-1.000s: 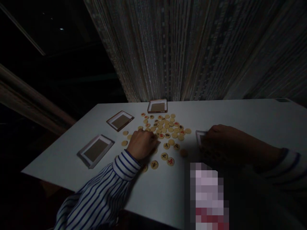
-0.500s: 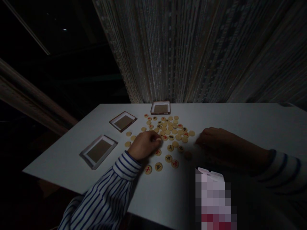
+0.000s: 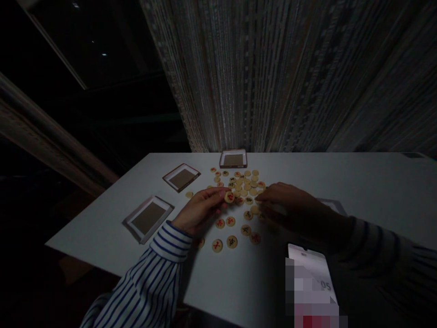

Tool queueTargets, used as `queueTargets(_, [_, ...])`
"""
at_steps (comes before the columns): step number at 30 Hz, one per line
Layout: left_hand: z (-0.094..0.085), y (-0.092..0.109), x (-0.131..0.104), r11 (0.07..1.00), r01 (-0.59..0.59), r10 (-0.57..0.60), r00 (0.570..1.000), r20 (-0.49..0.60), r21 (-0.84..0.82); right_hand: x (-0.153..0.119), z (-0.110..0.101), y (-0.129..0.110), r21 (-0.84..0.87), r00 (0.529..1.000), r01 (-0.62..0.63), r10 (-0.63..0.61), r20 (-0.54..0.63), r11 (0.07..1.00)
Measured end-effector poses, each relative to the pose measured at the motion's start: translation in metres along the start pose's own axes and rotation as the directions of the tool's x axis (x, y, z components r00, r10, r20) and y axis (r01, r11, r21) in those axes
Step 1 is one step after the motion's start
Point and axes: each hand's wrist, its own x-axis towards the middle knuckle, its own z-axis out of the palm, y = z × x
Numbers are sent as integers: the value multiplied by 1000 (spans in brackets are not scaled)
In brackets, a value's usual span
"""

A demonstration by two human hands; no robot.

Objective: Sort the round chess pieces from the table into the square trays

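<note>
My left hand (image 3: 205,207) pinches a Chinese chess piece (image 3: 230,197) between thumb and fingers, its red character turned up toward me. The piece is raised over the near left side of a loose spread of round wooden pieces (image 3: 239,187). My right hand (image 3: 276,200) reaches in from the right, its fingertips bent down together at the spread's right edge. It lies in shadow, and what its fingers hold, if anything, is hidden. Nearer to me lie a red-marked piece (image 3: 217,245) and a black-marked piece (image 3: 231,241); other pieces lie blank side up.
Shallow box parts lie at the left (image 3: 148,219), farther back left (image 3: 181,176) and at the back (image 3: 233,158). Another pale box (image 3: 332,205) is partly behind my right forearm. A lit phone (image 3: 309,259) is near the white table's (image 3: 218,278) front. A string curtain (image 3: 252,82) hangs behind.
My left hand has lifted and turned its piece so the red face shows. My right hand has moved left to the spread. The view has shifted slightly.
</note>
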Motion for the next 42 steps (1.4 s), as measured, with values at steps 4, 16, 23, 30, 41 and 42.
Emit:
queueTargets(4, [3,-1,1,1000,2,-3,1000,26,11,24,16,-12,99,996,52,-44,-74,994])
queueTargets(16, [-11,-7,0,990,-24,28,999,-28,139,52,49,-11,223,994,-64,82,-73,973])
queueTargets(23, [-29,-7,-5,873,-70,200,954,-224,483,61,67,-2,-109,936,-112,142,323,988])
queueTargets(30, [-40,-11,-7,748,-94,271,947,-173,657,69,64,3,-99,897,-60,97,432,993])
queueTargets(41, [-43,-18,-1,620,-168,382,918,-108,767,79,67,15,-154,910,-110,162,382,982])
queueTargets(42, [-43,-18,-1,611,-174,390,915,-103,773,79,67,16,-103,914,-158,185,360,982])
